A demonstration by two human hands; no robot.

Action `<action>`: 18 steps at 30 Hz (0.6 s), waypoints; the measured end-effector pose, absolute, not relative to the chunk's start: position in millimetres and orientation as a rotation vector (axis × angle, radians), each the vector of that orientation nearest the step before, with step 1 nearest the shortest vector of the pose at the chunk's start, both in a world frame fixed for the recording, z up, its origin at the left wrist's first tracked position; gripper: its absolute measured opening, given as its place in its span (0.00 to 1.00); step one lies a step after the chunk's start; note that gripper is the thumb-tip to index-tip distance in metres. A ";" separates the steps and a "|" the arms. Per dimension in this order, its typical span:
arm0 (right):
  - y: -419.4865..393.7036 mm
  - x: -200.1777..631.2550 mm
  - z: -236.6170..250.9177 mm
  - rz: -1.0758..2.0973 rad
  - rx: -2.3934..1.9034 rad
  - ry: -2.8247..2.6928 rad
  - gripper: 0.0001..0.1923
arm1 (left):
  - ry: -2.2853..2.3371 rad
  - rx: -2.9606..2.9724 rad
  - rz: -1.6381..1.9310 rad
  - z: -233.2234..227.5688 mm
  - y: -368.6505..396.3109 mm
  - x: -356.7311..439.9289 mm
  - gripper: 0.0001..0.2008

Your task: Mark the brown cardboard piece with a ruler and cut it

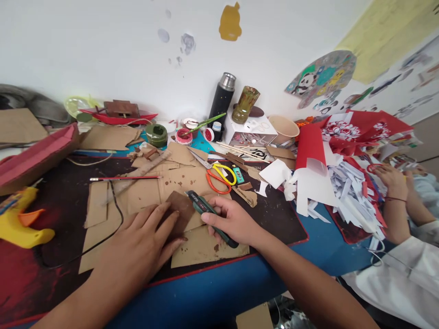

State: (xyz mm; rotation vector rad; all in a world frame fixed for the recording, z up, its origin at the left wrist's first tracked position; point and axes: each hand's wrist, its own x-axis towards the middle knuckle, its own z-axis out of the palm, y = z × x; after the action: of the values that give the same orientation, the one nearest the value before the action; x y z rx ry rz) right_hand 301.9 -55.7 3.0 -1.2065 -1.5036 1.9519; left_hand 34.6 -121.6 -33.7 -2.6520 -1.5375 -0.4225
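Note:
My left hand (142, 242) lies flat on a dark brown cardboard piece (181, 211), fingers spread, pinning it to the tan cardboard sheets (144, 194) below. My right hand (233, 222) grips a green utility knife (200, 204), whose tip rests at the brown piece's upper right edge. Both hands sit near the table's front edge on a dark mat (65, 185).
Yellow glue gun (20, 221) at left with its black cord (116, 205). Red brush (123, 178), scissors (219, 176), a black flask (222, 98), jars and a paper cup (283, 128) behind. Another person's hand (394, 183) works in white paper scraps (346, 192) at right.

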 end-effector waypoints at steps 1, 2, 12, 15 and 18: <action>-55.4 300.9 3.5 1.916 -1.229 -1.536 0.24 | -1.531 -2.650 -0.422 -33.0 -120.9 36.2 0.27; -55.2 300.2 3.8 1.881 -1.251 -1.565 0.22 | -1.519 -2.652 -0.425 -33.0 -120.4 37.4 0.27; -40.5 304.3 14.3 1.739 -1.247 -1.654 0.21 | -1.494 -2.728 -0.386 -44.3 -122.3 42.1 0.29; -39.9 299.3 10.5 1.737 -1.231 -1.644 0.20 | -1.384 -2.749 -0.395 -40.8 -117.3 42.4 0.28; -44.2 293.4 -2.2 1.742 -1.218 -1.601 0.18 | -1.367 -2.764 -0.418 -42.6 -115.4 40.9 0.27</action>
State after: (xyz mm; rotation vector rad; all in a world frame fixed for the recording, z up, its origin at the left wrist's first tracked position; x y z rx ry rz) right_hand 293.4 -44.2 -2.2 -1.2175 -1.6011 1.7416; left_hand 40.9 -115.4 -42.6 -2.7636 -1.3665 -0.4182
